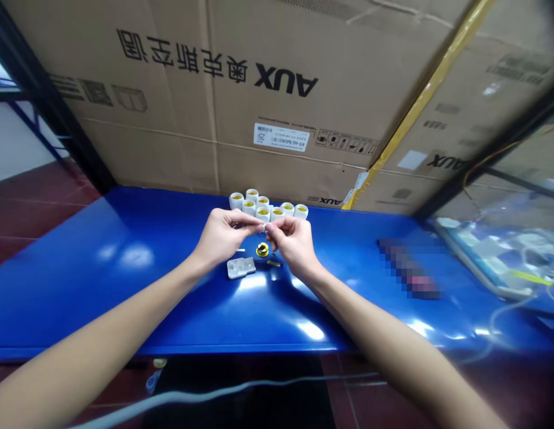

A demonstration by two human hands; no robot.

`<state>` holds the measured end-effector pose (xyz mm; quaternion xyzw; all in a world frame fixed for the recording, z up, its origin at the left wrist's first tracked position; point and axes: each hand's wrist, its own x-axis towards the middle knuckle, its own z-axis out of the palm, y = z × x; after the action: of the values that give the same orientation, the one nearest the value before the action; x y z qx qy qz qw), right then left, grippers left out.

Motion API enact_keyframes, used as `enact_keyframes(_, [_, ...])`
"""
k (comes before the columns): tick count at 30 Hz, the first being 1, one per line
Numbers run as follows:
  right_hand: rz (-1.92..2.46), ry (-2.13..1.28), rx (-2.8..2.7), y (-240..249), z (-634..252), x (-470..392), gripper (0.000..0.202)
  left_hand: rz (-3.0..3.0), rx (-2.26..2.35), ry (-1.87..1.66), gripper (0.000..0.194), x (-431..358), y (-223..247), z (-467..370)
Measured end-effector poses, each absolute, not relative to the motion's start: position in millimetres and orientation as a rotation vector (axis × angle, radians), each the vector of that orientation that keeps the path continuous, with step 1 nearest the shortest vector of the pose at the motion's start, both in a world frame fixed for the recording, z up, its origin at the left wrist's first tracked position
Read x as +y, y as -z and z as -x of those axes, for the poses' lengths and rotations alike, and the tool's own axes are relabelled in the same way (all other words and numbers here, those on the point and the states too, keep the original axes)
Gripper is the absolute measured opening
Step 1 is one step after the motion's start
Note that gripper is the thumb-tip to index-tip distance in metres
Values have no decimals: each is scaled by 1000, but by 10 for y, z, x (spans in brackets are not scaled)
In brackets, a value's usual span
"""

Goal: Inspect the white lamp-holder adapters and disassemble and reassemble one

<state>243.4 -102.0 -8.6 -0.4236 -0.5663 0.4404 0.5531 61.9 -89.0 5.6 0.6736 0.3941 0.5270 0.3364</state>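
Note:
My left hand [223,237] and my right hand [295,241] meet fingertip to fingertip over the middle of the blue table. Both are pinched on a tiny pale piece [265,227] whose kind I cannot make out. Just below them lies a round gold-yellow part [262,249] with a dark centre. A grey-white moulded plastic piece [241,267] rests nearer me, below my left hand. To its right is a small flat yellowish strip [274,263]. Behind my hands stand several white cups with yellow insides [263,213], partly hidden by my fingers.
Large cardboard boxes [178,119] form a wall behind the blue table [160,304]. At right a blurred-out dark item [408,271] lies on the table, and beyond it a white tray with a blue edge [477,262]. A pale cable [223,390] crosses below the front edge.

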Motion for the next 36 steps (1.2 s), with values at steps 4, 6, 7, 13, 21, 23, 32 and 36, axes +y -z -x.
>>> enact_keyframes(4, [941, -1058, -1264, 36, -2405, -1081, 37, -1814, 1076, -1509, 10, -954, -85, -657])
enact_keyframes(6, [918, -1011, -1273, 1, -2394, -1111, 34, -1837, 1080, -1551, 9, -982, -100, -665])
enact_keyframes(7, [917, -976, -1286, -12, -2388, -1124, 33, -1839, 1065, -1564, 8, -994, -101, -671])
enact_keyframes(13, [978, -811, -1334, -16, -2376, -1163, 28, -1704, 980, -1554, 15, -1039, -65, -733])
enact_keyframes(21, [872, -593, -1713, -88, -2540, -1050, 19, -1526, 1011, -1362, 46, -920, -112, -651])
enact_keyframes(23, [852, -504, -1827, -86, -2586, -997, 13, -1504, 998, -1271, 48, -892, -100, -637])
enact_keyframes(32, [811, -337, -2033, -14, -2671, -905, 12, -1555, 1031, -1153, 50, -829, -86, -590])
enact_keyframes(36, [801, -341, -2102, -44, -2776, -866, 13, -1814, 1192, -1118, 39, -789, -113, -525])
